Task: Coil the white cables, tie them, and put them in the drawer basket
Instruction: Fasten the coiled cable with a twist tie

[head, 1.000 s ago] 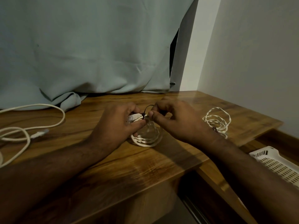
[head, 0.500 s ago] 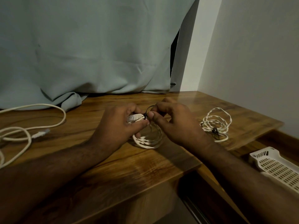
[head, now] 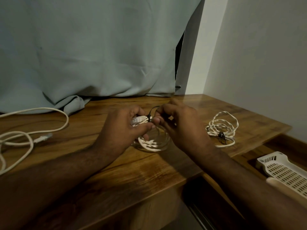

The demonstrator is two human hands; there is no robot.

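meanwhile, a pale blue-grey curtain (head: pixel 93 52) hangs to the back edge of a wooden desktop (head: pixel 116 170), where a person works at tidying cables beside a white corner wall (head: pixel 259 63). below the desktop's right end an opened drawer (head: pixel 249 156) carries a white perforated drawer basket (head: pixel 282 173), apparently left within reach to receive finished bundles; no cable can be seen in the part of it that shows.

at far left a thick white cable (head: pixel 33 130) sprawls uncoiled, its plug lying loose on the wood, seemingly waiting its turn. at right, near the desktop's end, a coiled white cable (head: pixel 222 128) lies already bound by a dark tie, set nearest the basket.

at centre, the left hand (head: pixel 123 128) is clamped on the gathered strands of a second white coil (head: pixel 152 143), thumb and fingers pinching the bunch so the loops, which rest on the wood below, cannot spring apart. the right hand (head: pixel 181 125), touching the left, pinches a thin black tie (head: pixel 150 116) that wraps the bunch, its free end arcing up between the fingers. judging by this grip, the tie is being cinched; coiling of this cable looks complete, basket placement not yet done.
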